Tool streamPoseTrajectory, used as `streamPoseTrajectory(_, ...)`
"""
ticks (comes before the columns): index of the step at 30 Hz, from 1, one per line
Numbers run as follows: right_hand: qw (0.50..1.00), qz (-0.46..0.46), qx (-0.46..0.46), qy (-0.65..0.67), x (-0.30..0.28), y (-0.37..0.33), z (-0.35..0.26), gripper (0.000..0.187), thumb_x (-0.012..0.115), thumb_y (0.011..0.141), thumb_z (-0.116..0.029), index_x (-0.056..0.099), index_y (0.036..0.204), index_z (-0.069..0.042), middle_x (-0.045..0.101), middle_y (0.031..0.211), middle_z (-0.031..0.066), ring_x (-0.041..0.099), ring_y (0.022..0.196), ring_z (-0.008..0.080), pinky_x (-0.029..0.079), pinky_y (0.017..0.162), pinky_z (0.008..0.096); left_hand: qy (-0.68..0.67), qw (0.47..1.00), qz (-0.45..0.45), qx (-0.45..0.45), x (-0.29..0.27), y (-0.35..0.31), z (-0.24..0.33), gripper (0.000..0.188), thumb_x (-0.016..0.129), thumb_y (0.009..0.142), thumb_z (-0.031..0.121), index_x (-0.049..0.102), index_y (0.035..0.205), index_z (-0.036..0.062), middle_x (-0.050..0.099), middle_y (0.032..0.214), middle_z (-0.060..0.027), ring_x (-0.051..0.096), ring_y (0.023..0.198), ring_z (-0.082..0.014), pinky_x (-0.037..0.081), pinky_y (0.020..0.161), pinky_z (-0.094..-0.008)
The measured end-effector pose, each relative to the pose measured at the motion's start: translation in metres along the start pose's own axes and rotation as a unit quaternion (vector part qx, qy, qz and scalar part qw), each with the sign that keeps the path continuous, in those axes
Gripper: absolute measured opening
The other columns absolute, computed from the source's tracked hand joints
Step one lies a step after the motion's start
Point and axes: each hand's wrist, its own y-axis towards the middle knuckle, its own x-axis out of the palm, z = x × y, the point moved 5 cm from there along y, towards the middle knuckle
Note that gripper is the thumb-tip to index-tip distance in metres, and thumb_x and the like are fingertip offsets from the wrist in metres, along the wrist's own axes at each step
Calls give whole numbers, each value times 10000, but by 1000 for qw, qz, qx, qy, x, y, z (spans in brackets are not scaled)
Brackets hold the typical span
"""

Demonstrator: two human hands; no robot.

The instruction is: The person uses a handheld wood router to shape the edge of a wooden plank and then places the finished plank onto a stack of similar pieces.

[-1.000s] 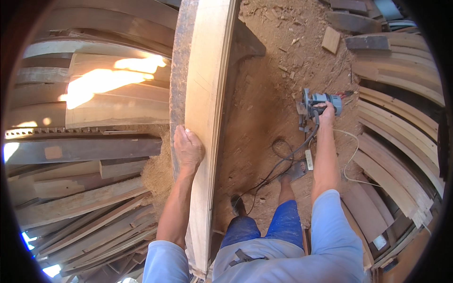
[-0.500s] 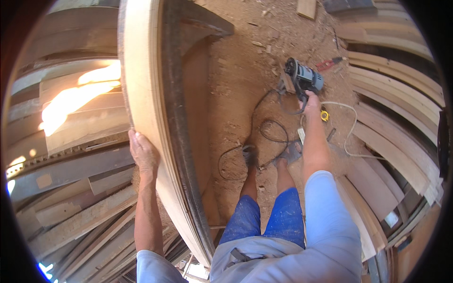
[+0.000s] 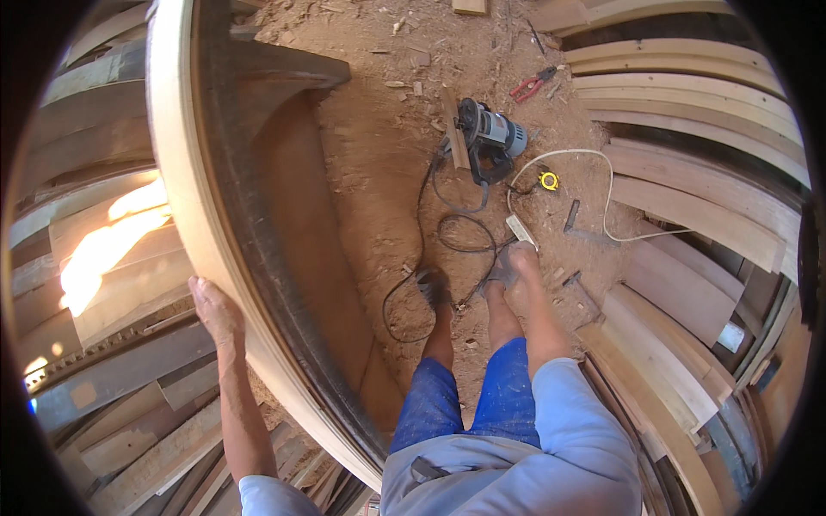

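Note:
My left hand (image 3: pixel 217 314) rests beside the outer edge of a long curved wooden piece (image 3: pixel 202 185), pale on top with a dark band along its inner side. Its fingers are stretched out and not wrapped round the wood. My right hand (image 3: pixel 521 256) is low, at the near end of a white power strip (image 3: pixel 520 230) and close to my foot; its fingers are hidden, so a grip cannot be made out. Beyond it, a grey and black corded power tool (image 3: pixel 492 135) lies on the ground with a wooden strip (image 3: pixel 454 131) against its base.
Red-handled pliers (image 3: pixel 533 84), a yellow tape measure (image 3: pixel 548 181) and a dark metal square (image 3: pixel 585 232) lie on the sawdust-covered ground (image 3: pixel 379 172). A black cord (image 3: pixel 419 224) loops near my feet. Boards (image 3: pixel 688 155) are stacked at the right, and more planks (image 3: pixel 112 361) at the left.
My right hand has let go of the power tool and moved back toward my feet, to the power strip. The view has shifted; my left hand stays near the curved wood's edge.

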Motion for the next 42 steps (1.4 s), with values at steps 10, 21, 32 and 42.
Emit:
streamPoseTrajectory(10, 971, 138, -60, -186, -34, 46, -39, 552, 745, 822, -306, 606, 1273, -21, 680, 1183, 259, 630, 1134, 462, 468, 1014, 517, -131, 982, -93, -103, -14, 0, 16, 437, 262, 1083, 339, 570, 1108, 30, 545, 938, -122, 613, 821, -196, 565, 713, -357)
streamPoseTrajectory(21, 960, 142, -114, -211, -29, 57, -23, 378, 712, 838, -169, 617, 1181, -42, 692, 1093, 218, 656, 1052, 425, 510, 889, 500, -55, 988, -135, -60, -7, -4, 34, 478, 324, 1078, 383, 624, 1149, 18, 612, 945, -102, 636, 818, -190, 559, 720, -336)
streamPoseTrajectory(32, 860, -179, -153, 453, -143, -144, -37, 418, 738, 871, -61, 586, 1258, -15, 692, 1094, 62, 662, 1062, 165, 529, 915, 331, 129, 990, 49, 22, -18, -13, 71, 478, 311, 1096, 332, 436, 1387, -26, 572, 1245, -248, 533, 1223, -345, 413, 1057, -536)
streamPoseTrajectory(42, 707, -365, -128, 592, -168, -274, -114, 568, 780, 900, -130, 496, 1375, -1, 628, 1287, 70, 582, 1219, 157, 466, 1064, 329, -469, 534, -703, 34, 144, -325, 298, 814, 741, 939, 413, 330, 1536, 43, 527, 1388, -117, 509, 1270, -227, 418, 1090, -405)
